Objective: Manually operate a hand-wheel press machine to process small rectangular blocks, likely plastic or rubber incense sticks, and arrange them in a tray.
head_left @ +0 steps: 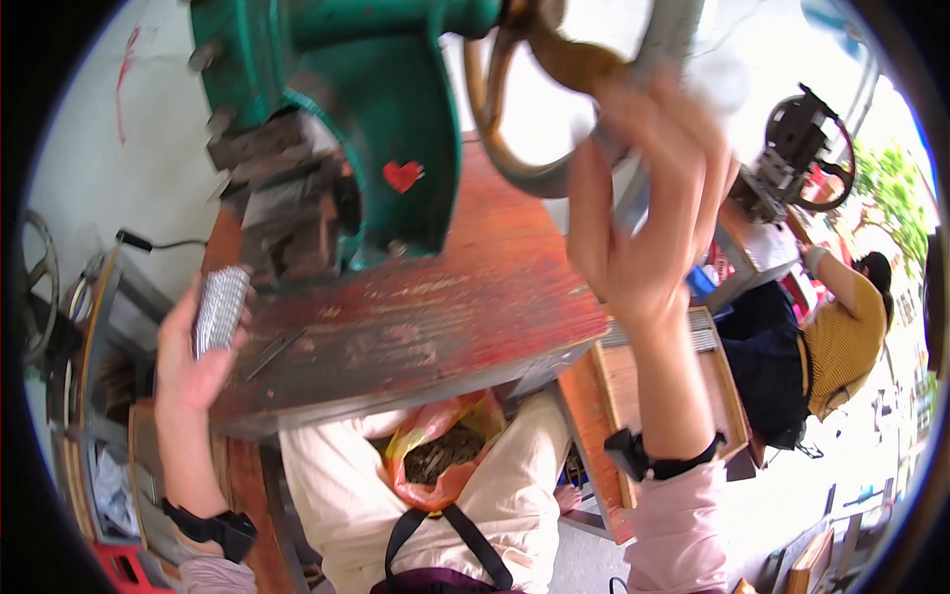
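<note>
Right hand (648, 188) nearest, raised and clasped round the press lever (658, 59) for leverage; left hand (193, 346) grips a stack of metal blanks (220, 309) at the bench's (445, 297) left edge, beside the green press (366, 119), ready for feeding

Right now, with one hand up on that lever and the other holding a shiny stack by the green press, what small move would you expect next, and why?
Probably the left hand feeds a piece from the silvery stack into the dark die of the green press. The stack sits just below and left of the die, and the right hand already grips the lever, raised.
</note>
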Demonstrator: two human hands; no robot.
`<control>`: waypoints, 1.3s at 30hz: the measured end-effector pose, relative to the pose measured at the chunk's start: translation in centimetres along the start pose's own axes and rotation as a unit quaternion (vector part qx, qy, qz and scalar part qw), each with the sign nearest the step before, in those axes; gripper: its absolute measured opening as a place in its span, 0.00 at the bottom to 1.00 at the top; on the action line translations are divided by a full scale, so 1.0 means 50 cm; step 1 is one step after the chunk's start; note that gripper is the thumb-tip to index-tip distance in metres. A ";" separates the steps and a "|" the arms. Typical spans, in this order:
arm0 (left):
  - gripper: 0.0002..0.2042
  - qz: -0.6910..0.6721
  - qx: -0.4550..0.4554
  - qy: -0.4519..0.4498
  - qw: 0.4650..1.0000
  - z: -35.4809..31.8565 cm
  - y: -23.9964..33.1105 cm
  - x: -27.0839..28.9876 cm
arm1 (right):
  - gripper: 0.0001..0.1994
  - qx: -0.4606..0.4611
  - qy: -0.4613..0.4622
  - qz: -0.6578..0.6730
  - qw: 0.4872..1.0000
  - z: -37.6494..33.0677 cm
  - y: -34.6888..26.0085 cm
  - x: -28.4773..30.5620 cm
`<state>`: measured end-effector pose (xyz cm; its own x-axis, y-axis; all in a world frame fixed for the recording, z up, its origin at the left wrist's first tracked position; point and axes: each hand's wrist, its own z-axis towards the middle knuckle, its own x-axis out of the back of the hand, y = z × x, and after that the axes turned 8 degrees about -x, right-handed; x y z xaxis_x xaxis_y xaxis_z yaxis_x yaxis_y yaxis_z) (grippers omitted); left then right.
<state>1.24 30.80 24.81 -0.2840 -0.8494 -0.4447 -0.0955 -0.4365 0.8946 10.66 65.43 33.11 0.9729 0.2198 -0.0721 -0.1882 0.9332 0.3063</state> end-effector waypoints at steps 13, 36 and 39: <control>0.23 -0.195 0.569 0.050 0.797 -0.204 -0.609 0.092 | 0.12 -0.423 -0.376 0.029 0.824 -0.354 -0.138 -0.002; 0.14 0.494 -0.024 0.417 0.762 -0.394 -0.160 0.623 | 0.14 -0.444 -0.427 -0.051 0.786 -0.278 -0.161 0.012; 0.15 0.674 -0.011 0.426 0.604 -0.419 -0.106 0.761 | 0.15 -0.453 -0.419 -0.038 0.786 -0.310 -0.146 0.015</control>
<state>10.91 -5.45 2.25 0.5043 -0.2776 0.8177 -0.3098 0.8257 0.4714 10.69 63.21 16.12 0.6619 0.2429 0.7091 0.2254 0.8378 -0.4974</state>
